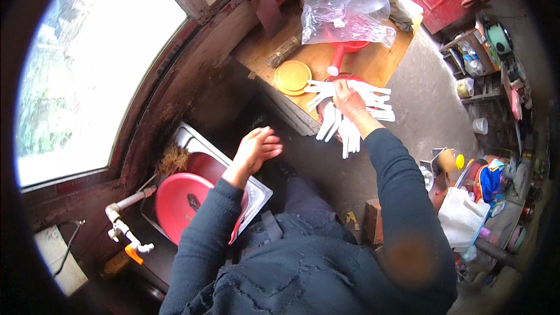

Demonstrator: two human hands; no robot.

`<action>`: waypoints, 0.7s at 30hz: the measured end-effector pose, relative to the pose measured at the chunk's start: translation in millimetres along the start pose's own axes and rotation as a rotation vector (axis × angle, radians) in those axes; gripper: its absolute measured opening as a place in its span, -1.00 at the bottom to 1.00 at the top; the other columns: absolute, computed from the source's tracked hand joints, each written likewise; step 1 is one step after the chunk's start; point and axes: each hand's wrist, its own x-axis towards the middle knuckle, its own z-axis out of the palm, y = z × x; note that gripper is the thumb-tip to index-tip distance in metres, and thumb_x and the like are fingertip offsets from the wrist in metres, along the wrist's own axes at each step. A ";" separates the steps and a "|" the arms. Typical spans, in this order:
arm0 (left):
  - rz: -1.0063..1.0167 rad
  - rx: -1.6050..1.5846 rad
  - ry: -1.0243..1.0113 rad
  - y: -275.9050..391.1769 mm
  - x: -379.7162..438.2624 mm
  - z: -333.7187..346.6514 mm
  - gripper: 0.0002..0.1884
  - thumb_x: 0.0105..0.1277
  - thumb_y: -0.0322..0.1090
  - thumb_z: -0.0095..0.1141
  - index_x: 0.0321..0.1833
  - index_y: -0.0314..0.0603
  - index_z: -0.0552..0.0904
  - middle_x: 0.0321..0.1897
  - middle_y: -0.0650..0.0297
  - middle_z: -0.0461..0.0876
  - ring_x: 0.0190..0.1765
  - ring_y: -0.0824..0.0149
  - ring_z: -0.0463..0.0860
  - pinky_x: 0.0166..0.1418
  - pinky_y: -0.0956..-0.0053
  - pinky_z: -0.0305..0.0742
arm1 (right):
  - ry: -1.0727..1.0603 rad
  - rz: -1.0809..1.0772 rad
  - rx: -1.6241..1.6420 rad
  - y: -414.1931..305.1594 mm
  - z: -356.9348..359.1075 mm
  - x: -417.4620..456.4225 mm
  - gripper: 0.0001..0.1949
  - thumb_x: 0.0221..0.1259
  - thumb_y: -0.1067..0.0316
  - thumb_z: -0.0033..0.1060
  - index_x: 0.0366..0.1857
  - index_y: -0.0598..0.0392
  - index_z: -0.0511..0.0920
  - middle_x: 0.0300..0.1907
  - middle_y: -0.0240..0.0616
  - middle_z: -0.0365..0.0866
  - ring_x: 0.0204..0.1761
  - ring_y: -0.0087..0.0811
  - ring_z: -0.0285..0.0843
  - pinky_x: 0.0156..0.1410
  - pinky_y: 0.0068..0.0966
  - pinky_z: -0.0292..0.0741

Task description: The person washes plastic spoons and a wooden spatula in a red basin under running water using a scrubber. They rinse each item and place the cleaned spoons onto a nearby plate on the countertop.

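Note:
My right hand (348, 96) reaches onto a bundle of white strips (341, 124) that fan out over a red bowl (327, 109) at the near corner of a wooden table (262, 59); whether its fingers grip them is hard to tell. In mid-air near the sink, my left hand (259, 148) is empty, with its fingers partly bent. A round yellow lid (292, 77) lies left of the strips. Beyond them, a red plastic dipper (337, 59) points its handle towards me, partly covered by a clear plastic bag (345, 15).
Red basins (181, 201) sit in a metal sink (261, 197) at lower left, near a pipe tap (131, 238). A cleaver (269, 12) stands by the wall, near a bundle of brown sticks (284, 50). Cluttered shelves (481, 96) line the right side.

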 end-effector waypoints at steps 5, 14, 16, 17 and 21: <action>-0.216 -0.146 -0.109 -1.6 84.2 73.2 -0.45 0.53 0.14 -0.15 0.20 -0.28 0.32 0.16 -0.19 0.41 0.07 -0.21 0.57 0.12 -0.07 0.62 | 0.053 -0.143 0.083 0.6 -4.0 -2.5 -0.77 0.11 0.42 0.20 -0.17 0.17 0.42 -0.24 -0.05 0.43 -0.44 -0.03 0.62 -0.32 -0.18 0.62; -0.074 -0.045 -0.170 10.2 124.9 102.2 -0.72 0.52 -0.22 -0.01 0.11 -0.29 0.48 0.00 0.03 0.60 -0.05 0.19 0.64 0.05 0.31 0.67 | 0.061 -0.359 0.094 17.6 -12.1 2.5 -0.78 0.04 0.45 0.22 -0.27 0.11 0.39 -0.30 -0.15 0.42 -0.35 -0.17 0.64 -0.30 -0.30 0.62; 0.036 0.024 -0.164 7.3 125.5 103.4 -0.78 0.47 -0.36 0.02 0.07 -0.30 0.54 -0.06 0.11 0.64 -0.13 0.28 0.65 -0.02 0.45 0.66 | 0.051 -0.384 0.121 19.7 -14.4 1.9 -0.74 0.01 0.46 0.27 -0.27 0.11 0.37 -0.30 -0.14 0.40 -0.28 -0.15 0.62 -0.24 -0.28 0.61; 0.091 0.058 -0.161 5.2 125.1 103.5 -0.80 0.45 -0.42 0.04 0.06 -0.30 0.57 -0.10 0.15 0.65 -0.18 0.33 0.65 -0.06 0.51 0.65 | 0.053 -0.398 0.137 20.0 -15.4 1.9 -0.73 0.00 0.47 0.29 -0.26 0.11 0.37 -0.29 -0.13 0.41 -0.24 -0.14 0.62 -0.21 -0.27 0.61; 0.447 0.402 -0.120 -9.1 126.5 101.1 -0.80 0.38 -0.48 0.17 0.02 -0.36 0.67 -0.17 0.22 0.67 -0.17 0.46 0.63 -0.10 0.58 0.58 | 0.027 -0.363 0.295 15.6 -25.9 2.0 -0.65 -0.03 0.49 0.38 -0.21 0.09 0.36 -0.24 -0.12 0.43 -0.12 -0.06 0.58 -0.06 -0.21 0.59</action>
